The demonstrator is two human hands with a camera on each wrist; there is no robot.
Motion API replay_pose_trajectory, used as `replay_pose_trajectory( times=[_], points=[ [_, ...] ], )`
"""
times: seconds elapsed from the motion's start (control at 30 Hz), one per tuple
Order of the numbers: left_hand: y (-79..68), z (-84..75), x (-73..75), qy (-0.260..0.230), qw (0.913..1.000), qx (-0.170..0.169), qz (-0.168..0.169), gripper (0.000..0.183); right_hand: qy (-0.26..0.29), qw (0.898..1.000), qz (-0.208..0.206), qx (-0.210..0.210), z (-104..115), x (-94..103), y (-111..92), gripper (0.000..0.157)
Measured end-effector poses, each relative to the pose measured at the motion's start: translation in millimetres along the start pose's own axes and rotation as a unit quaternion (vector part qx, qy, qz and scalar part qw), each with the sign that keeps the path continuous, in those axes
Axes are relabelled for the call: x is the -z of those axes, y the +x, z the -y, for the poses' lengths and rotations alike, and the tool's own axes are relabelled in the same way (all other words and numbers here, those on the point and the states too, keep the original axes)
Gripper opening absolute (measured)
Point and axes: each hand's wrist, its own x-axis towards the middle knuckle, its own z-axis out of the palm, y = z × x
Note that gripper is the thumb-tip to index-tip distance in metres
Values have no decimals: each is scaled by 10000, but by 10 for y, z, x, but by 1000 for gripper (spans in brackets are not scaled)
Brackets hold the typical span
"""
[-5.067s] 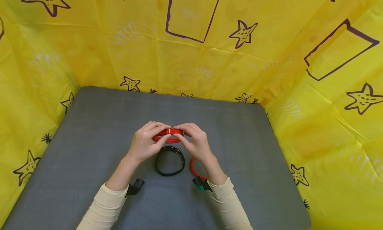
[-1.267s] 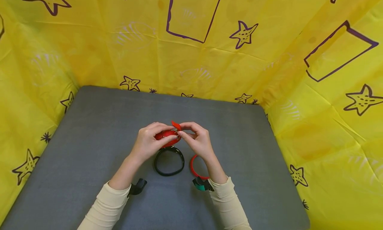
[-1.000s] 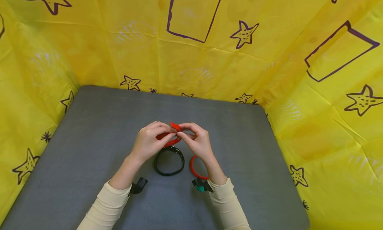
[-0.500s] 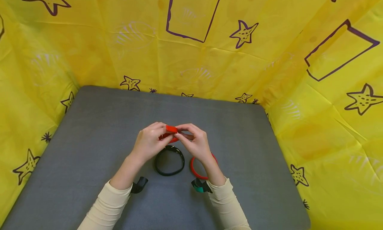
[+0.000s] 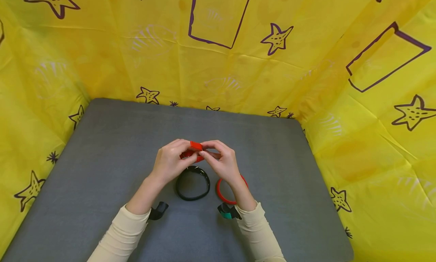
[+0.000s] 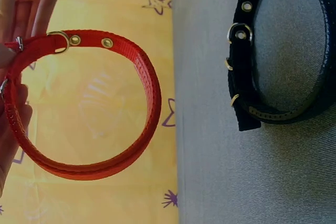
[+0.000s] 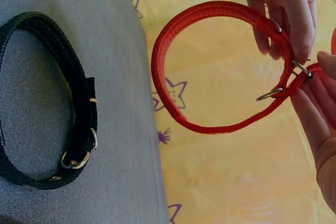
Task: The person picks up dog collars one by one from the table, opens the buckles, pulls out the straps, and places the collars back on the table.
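1. The left hand (image 5: 170, 159) has its fingers bent and drawn in against the thumb, gripping a red collar (image 6: 155, 108) near its buckle.
2. The right hand (image 5: 223, 161) pinches the same collar between thumb and fingers, with only a narrow gap between them, filled by the strap.
3. The two sets of fingertips nearly meet, and the collar is held off the surface (image 5: 265, 159) between them.
4. A short flat piece of the strap (image 5: 196, 145) sticks up between the fingertips, while the rest of the collar forms a round loop below the fingers.
5. The metal buckle (image 7: 303, 70) sits right at the fingertips; a metal ring (image 6: 67, 41) and two eyelets (image 6: 107, 42) are on the band just beside the left fingers.
6. A black collar (image 5: 192, 198) lies looped on the surface, nearer the person than the fingers and between the forearms, its metal fittings on the side towards the fingertips.
7. Another red collar (image 5: 221, 198) lies nearer the person than the right fingers, partly hidden under the right wrist.
8. Well beyond the fingers, a yellow cloth (image 5: 225, 72) printed with starfish rises behind the surface.
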Motion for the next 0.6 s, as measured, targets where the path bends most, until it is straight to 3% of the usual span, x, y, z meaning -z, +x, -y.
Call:
replay_pose_trajectory(
  times=[0.37, 0.6],
  points=[
    [-16, 39, 6, -747, 9967, 299, -42, 9, -323, 9993, 149, 122, 8, 21, 4, 23],
    [-29, 68, 30, -1743, 9819, 707, -210, 18, -552, 9970, 482, 265, -3, 98, 11, 28]
  ],
)
